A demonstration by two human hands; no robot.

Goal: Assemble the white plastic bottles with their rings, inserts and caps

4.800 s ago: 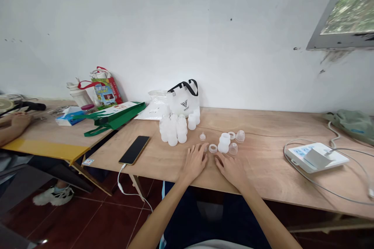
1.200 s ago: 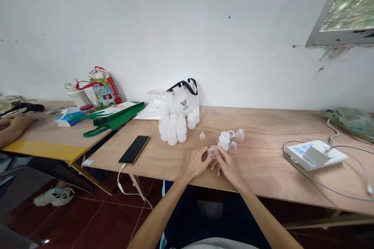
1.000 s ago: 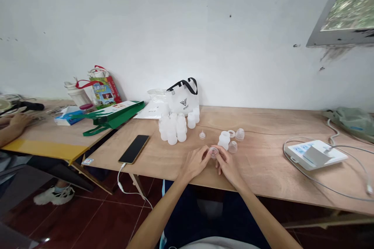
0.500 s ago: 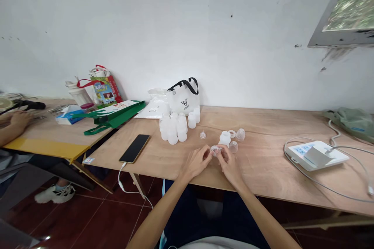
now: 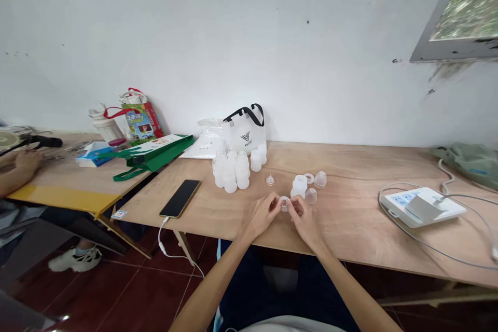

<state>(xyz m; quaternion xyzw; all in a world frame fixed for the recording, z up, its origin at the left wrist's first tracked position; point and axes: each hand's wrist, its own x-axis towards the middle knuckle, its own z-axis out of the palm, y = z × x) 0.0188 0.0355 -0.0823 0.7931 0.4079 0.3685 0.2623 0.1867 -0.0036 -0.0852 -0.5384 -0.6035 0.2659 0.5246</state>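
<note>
Between the fingertips of both hands is a translucent bottle collar ring (image 5: 285, 203), low over the table. My left hand (image 5: 264, 213) pinches its left side, while my right hand (image 5: 304, 216) grips the right side. Just beyond my right fingers stands a frosted white bottle (image 5: 299, 185). Another ring (image 5: 309, 178) lies behind that bottle, with a clear dome cap (image 5: 320, 180) and a second dome cap (image 5: 310, 196) to its right. A clear bottle nipple (image 5: 270, 180) sits upright beyond my left hand. Whether anything is seated inside the held ring is too small to tell.
Several frosted bottles (image 5: 231, 171) stand left of centre, before a white bag (image 5: 245, 135). A charging phone (image 5: 180, 198) lies at the left, a white device (image 5: 422, 207) with cables at the right. On the neighbouring table are a green bag (image 5: 155, 153) and another person's hands (image 5: 29, 161).
The held ring has tilted so its round opening faces me more, and it has shifted slightly left. Both hands keep their pinch. The parts on the table stay put.
</note>
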